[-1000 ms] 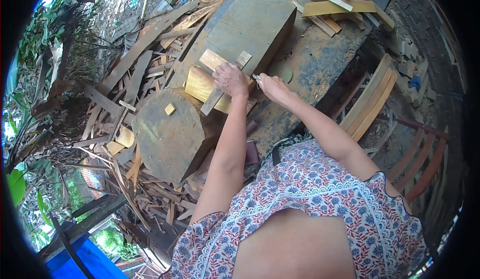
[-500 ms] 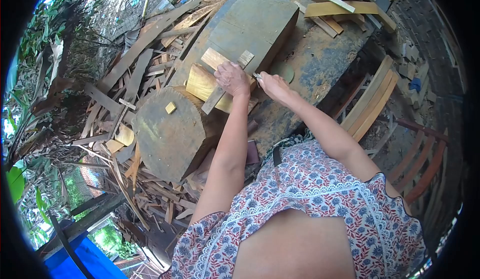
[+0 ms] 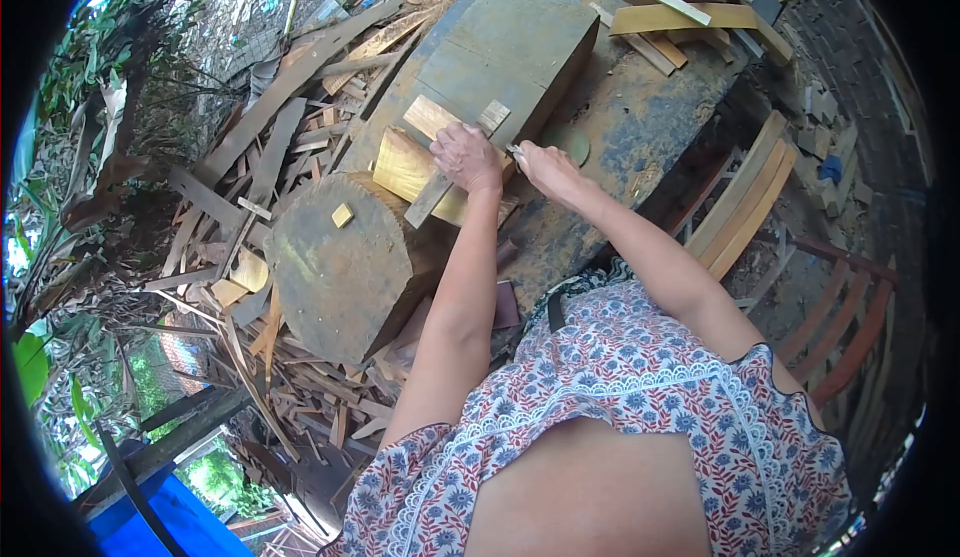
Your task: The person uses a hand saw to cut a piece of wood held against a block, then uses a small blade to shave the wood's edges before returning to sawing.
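Observation:
My left hand [image 3: 467, 157] is closed over a greyish wooden strip [image 3: 430, 200], fingers bent, bearing down on it. The strip lies slantwise across a yellow wood block [image 3: 402, 165], its far end [image 3: 493, 115] showing past my knuckles. A lighter flat piece of wood [image 3: 428, 115] reaches out beyond my left fingers. Close by on the right, my right hand [image 3: 548, 170] pinches a small slim object [image 3: 514, 150] whose tip points at the wood by my left hand. Its kind is too small to tell, and my fingers hide most of it.
A thick grey timber block [image 3: 510, 42] rests on the stained workbench [image 3: 640, 137]. Left of my hands stands a round log stump [image 3: 335, 267] with a small yellow cube [image 3: 342, 216] on top. Wood offcuts [image 3: 680, 17] lie at the back right; scraps cover the ground at left.

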Motion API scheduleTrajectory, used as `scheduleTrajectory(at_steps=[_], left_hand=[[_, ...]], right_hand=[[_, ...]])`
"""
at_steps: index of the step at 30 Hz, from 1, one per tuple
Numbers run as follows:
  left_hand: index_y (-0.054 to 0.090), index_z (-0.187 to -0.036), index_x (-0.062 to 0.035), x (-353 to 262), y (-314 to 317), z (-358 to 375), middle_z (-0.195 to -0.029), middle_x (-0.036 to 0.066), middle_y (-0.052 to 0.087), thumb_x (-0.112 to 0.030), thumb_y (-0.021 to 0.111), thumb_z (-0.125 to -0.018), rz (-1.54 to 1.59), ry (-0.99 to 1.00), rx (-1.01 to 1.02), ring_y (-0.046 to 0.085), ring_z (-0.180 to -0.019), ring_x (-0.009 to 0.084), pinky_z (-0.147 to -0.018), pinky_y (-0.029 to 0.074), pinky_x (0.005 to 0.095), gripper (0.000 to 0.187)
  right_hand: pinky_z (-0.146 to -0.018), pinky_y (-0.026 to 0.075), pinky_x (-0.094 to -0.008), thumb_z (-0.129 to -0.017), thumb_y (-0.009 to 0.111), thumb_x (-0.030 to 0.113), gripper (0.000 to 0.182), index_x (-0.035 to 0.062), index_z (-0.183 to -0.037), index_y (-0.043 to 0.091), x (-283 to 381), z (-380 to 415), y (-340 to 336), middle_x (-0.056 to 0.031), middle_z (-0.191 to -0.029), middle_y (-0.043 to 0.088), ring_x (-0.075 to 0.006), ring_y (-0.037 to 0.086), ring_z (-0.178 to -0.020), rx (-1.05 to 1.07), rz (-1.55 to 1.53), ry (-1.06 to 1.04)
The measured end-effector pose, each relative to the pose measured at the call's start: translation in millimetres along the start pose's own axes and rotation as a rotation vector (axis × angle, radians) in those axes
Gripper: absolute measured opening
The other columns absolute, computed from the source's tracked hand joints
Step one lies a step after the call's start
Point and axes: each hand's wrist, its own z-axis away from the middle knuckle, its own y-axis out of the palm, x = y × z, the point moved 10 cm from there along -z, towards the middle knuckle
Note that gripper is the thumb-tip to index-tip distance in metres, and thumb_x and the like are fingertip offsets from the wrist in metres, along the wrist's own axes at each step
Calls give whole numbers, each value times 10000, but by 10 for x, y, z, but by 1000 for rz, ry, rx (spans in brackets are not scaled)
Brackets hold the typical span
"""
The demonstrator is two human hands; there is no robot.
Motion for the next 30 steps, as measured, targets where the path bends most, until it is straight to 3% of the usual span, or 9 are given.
scheduleTrajectory(at_steps=[5, 10, 18, 24, 26, 30], left_hand=[[574, -904, -57, -2, -9, 17, -920, 118, 563, -241, 486, -883, -13, -1, 3, 530, -912, 307, -766, 438, 434, 205], [574, -901, -59, 22, 19, -5, -918, 117, 562, -241, 487, -882, -35, -12, 20, 531, -912, 306, -765, 439, 429, 202], [576, -877, -79, 9, 6, 6, -899, 97, 548, -241, 549, -840, -62, 14, -26, 529, -888, 279, -741, 436, 398, 168], [575, -875, -80, 9, -8, -3, -895, 94, 550, -238, 548, -843, -82, 2, -40, 531, -885, 279, -744, 439, 397, 164], [572, -887, -63, 11, 23, 10, -907, 115, 559, -237, 491, -879, -36, 4, 1, 529, -904, 305, -763, 435, 428, 193], [567, -886, -62, 11, 33, -2, -908, 117, 558, -237, 488, -881, -31, 5, -14, 528, -904, 307, -762, 434, 430, 192]], right_hand=[[-762, 475, -543, -947, 445, 272, 271, 19, -1001, 522, 4, -53, 17, -274, -893, 634, -455, 608, -898, -1, 39, 15], [-729, 451, -558, -955, 435, 261, 258, 13, -997, 493, -208, 425, -45, -308, -872, 609, -503, 569, -867, 110, -12, 105], [-775, 483, -543, -946, 450, 281, 283, 17, -989, 542, 6, -72, 17, -273, -879, 636, -448, 610, -913, -3, 29, 29], [-745, 477, -551, -947, 452, 272, 272, 13, -986, 524, -177, 370, -57, -276, -869, 634, -466, 607, -872, 65, -5, 77], [-741, 472, -549, -946, 455, 263, 260, 14, -984, 517, -230, 479, -56, -278, -864, 632, -470, 605, -863, 74, 40, 84], [-732, 448, -569, -953, 440, 263, 244, 35, -1014, 500, -85, 109, -4, -305, -871, 608, -499, 572, -871, 46, 22, 12]])
